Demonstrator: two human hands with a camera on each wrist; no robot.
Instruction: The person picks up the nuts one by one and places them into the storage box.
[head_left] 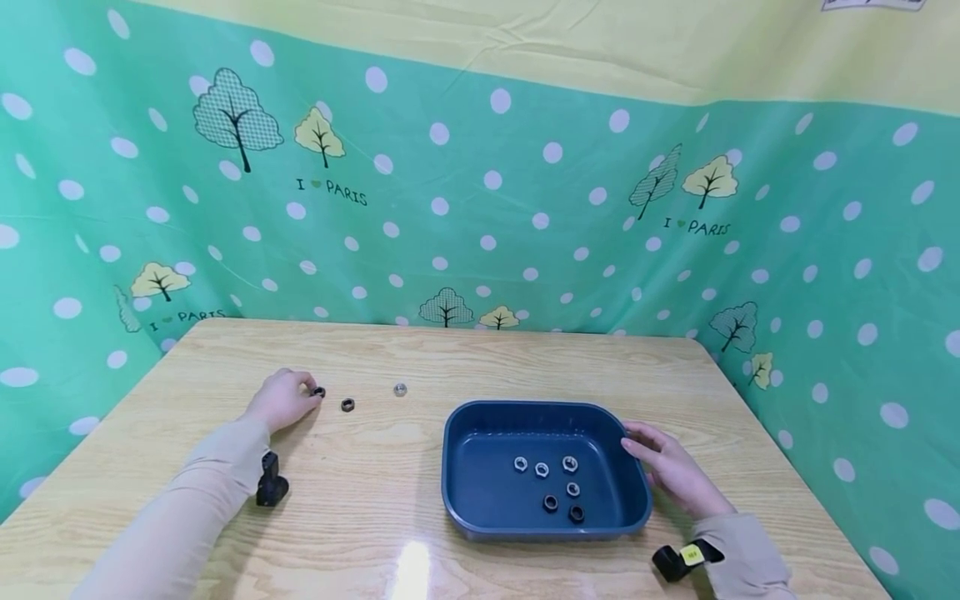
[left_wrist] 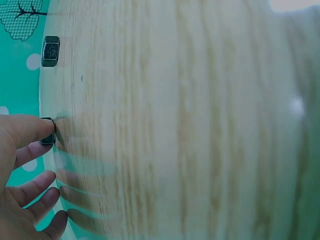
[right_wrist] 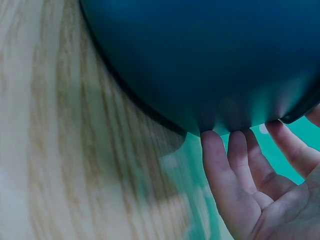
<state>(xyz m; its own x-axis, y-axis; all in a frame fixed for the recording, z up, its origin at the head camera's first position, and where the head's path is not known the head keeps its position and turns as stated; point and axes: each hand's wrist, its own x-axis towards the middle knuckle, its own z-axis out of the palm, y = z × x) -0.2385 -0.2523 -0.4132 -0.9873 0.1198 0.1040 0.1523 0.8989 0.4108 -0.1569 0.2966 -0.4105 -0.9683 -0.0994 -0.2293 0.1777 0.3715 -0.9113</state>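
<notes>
At the table's left, my left hand point(head_left: 283, 398) pinches a black hex nut point(left_wrist: 48, 132) between thumb and finger, at the tabletop. Just to its right lies another black nut point(head_left: 348, 405), and farther right a silver nut point(head_left: 401, 389). My right hand point(head_left: 671, 471) holds the right side of a dark blue plastic bin point(head_left: 454, 405). Its thumb is at the rim, and in the right wrist view the fingertips point(right_wrist: 212, 137) press the outer wall. Inside the bin lie several silver nuts point(head_left: 542, 471) and two black nuts point(head_left: 551, 503).
The wooden table point(head_left: 360, 517) bears the bin right of the middle. Behind it and at both sides hangs a green dotted curtain point(head_left: 465, 183) with tree prints. Each wrist wears a black camera mount, like the left one point(head_left: 271, 483).
</notes>
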